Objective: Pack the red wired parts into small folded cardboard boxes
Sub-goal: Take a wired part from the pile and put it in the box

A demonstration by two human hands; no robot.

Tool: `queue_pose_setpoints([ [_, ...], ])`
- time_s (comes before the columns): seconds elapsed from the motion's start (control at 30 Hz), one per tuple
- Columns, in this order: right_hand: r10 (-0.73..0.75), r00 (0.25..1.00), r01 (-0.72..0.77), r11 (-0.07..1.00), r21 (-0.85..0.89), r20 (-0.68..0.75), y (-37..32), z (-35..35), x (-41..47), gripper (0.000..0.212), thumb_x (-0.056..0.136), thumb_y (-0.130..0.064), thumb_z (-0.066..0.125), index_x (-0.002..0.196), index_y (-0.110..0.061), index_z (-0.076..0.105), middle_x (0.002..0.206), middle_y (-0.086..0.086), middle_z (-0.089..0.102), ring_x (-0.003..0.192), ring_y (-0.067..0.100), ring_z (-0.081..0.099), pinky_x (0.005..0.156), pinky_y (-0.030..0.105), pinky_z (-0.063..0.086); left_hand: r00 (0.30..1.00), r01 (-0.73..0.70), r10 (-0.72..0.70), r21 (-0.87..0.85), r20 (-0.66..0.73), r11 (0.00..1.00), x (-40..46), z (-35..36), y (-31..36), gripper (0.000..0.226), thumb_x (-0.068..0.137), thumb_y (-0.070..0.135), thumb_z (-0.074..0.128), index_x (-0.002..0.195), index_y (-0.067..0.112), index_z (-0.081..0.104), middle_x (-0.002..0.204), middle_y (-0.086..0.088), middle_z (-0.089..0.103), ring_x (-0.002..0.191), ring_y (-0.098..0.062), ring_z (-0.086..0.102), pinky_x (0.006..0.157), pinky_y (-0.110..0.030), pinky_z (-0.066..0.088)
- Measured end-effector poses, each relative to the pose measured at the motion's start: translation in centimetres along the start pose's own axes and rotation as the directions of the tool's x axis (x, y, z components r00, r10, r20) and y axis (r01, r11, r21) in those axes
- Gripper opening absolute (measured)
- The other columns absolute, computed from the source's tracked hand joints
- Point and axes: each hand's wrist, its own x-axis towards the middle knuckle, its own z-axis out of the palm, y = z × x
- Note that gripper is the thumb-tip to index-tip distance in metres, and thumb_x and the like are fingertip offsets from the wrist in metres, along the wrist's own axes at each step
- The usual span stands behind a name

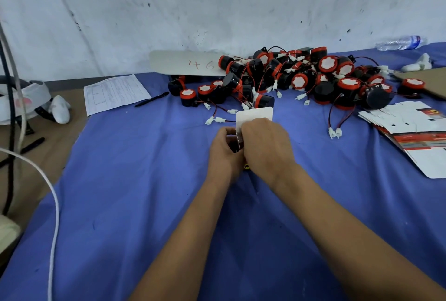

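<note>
Plain blue cloth [135, 204] over the whole surface. Toward the far edge, black parts [301, 78] with red rims, white faces, red-and-black wires and white plugs. By the right edge, white flat box blanks [410, 127] banded in red. White flap on the held box [254, 117]. Red "46" on a grey-white board [183, 64].

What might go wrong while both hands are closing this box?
The white flap stands open while the left hand and right hand grip the small box; a wire could get pinched under it. Loose connectors from the parts pile lie beside it and may snag.
</note>
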Motion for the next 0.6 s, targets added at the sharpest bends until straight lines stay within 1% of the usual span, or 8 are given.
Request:
queue_pose_setpoints([
  [0.07,-0.093,0.99,0.094,0.996,-0.003,0.103,0.5,0.0,0.6,0.014,0.09,-0.008,0.055,0.098,-0.015,0.064,0.109,0.01,0.063,0.101,0.027,0.054,0.079,0.035,0.042,1.0,0.001,-0.001,-0.02,0.004,1.0,-0.1,0.0,0.0,0.026,0.091,-0.006,0.065,0.105,0.014,0.058,0.094,-0.012,0.072,0.069,-0.019,0.064,0.045,-0.02,0.048],
  [0.1,-0.133,0.98,0.139,0.99,-0.032,0.151,0.8,-0.1,1.0,0.011,0.092,-0.011,0.052,0.094,-0.017,0.06,0.109,0.01,0.063,0.107,0.028,0.053,0.089,0.035,0.039,1.0,-0.005,0.005,-0.026,0.004,1.0,-0.1,-0.1,0.0,0.026,0.09,-0.007,0.065,0.106,0.012,0.058,0.094,-0.012,0.072,0.069,-0.019,0.064,0.046,-0.02,0.049],
  [0.2,-0.15,0.954,0.175,0.981,-0.078,0.258,1.3,-0.6,1.6,0.016,0.099,-0.022,0.046,0.084,-0.017,0.048,0.106,0.013,0.061,0.111,0.03,0.048,0.098,0.038,0.03,1.0,-0.025,0.026,-0.014,0.013,1.0,-0.2,-0.1,-0.1,0.026,0.09,-0.007,0.065,0.111,0.007,0.06,0.098,-0.011,0.073,0.079,-0.019,0.067,0.055,-0.02,0.055],
  [0.3,-0.151,0.9,0.159,0.987,0.013,0.408,1.1,-1.4,1.8,0.028,0.103,-0.023,0.04,0.077,-0.013,0.043,0.1,0.014,0.055,0.102,0.031,0.049,0.091,0.041,0.041,0.999,-0.046,0.047,-0.017,0.015,0.999,-0.4,0.0,-0.1,0.03,0.086,-0.01,0.066,0.112,0.006,0.061,0.102,-0.014,0.074,0.088,-0.023,0.068,0.064,-0.028,0.057],
  [0.37,-0.175,0.843,0.155,0.984,0.083,0.509,1.0,-2.1,2.0,0.033,0.101,-0.012,0.044,0.068,-0.014,0.042,0.084,0.007,0.053,0.084,0.027,0.052,0.071,0.035,0.045,0.998,-0.064,0.064,-0.005,0.021,0.998,-0.4,0.0,-0.2,0.032,0.084,-0.011,0.067,0.11,0.007,0.061,0.101,-0.013,0.074,0.088,-0.023,0.068,0.067,-0.033,0.057],
  [0.43,-0.169,0.85,0.127,0.985,0.116,0.499,1.1,-2.7,2.1,0.031,0.096,-0.005,0.05,0.067,-0.014,0.047,0.072,0.002,0.048,0.073,0.024,0.05,0.059,0.032,0.04,0.998,-0.064,0.064,-0.003,0.023,0.998,-0.3,0.1,-0.4,0.03,0.085,-0.009,0.068,0.11,0.007,0.061,0.1,-0.013,0.074,0.086,-0.021,0.069,0.068,-0.033,0.057],
  [0.53,-0.169,0.937,0.107,0.972,0.208,0.305,1.6,-2.7,2.3,0.012,0.092,-0.005,0.057,0.088,-0.002,0.068,0.083,0.01,0.064,0.085,0.029,0.059,0.078,0.041,0.049,0.999,-0.054,0.054,0.014,0.0,0.998,0.0,0.3,-0.6,0.023,0.089,0.001,0.07,0.107,0.012,0.061,0.097,-0.009,0.075,0.085,-0.021,0.071,0.072,-0.038,0.061],
  [0.6,-0.129,0.972,0.069,0.955,0.287,0.197,2.0,-2.5,2.2,0.012,0.091,-0.011,0.065,0.089,-0.004,0.075,0.09,0.011,0.072,0.088,0.027,0.064,0.081,0.04,0.053,0.998,-0.054,0.055,0.028,-0.008,0.998,0.2,0.3,-0.9,0.021,0.09,0.007,0.071,0.105,0.015,0.06,0.096,-0.005,0.075,0.085,-0.02,0.072,0.075,-0.039,0.062],
])
